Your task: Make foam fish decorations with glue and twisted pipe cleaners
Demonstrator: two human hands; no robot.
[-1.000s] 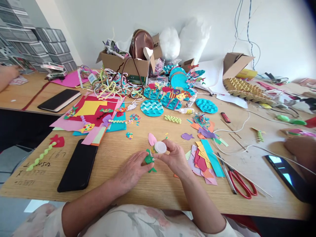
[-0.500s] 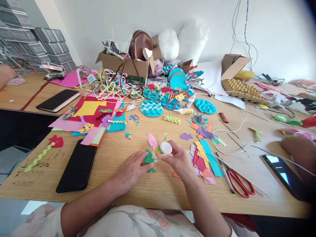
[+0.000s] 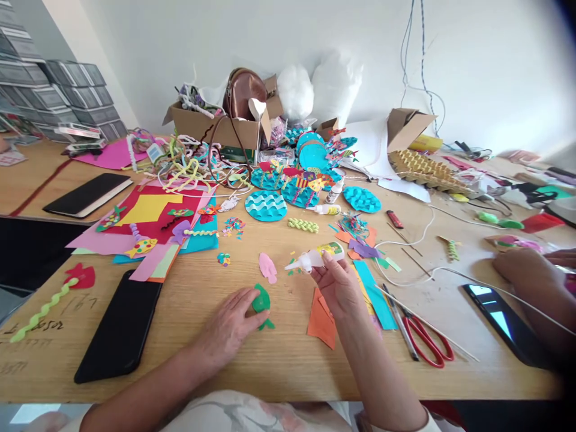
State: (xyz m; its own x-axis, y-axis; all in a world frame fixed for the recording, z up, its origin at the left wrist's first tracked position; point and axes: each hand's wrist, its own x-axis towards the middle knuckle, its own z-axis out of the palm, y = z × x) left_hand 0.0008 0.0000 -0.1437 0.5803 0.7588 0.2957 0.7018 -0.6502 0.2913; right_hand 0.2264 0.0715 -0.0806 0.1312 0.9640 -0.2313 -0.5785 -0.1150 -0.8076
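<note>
Glue bottle point(image 3: 316, 258) lies pinched in the right grip point(image 3: 336, 285), green paper fish point(image 3: 261, 298) touching the spread left grip point(image 3: 228, 318).

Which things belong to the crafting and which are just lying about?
Part of the job:
- green paper fish, touched by the left grip
- nozzle bottle, probably glue, in the right grip
- pink paper cut-out, likely

Just lying about, it seems:
- black notebook
- brown bag
- phone with a bright screen
</note>
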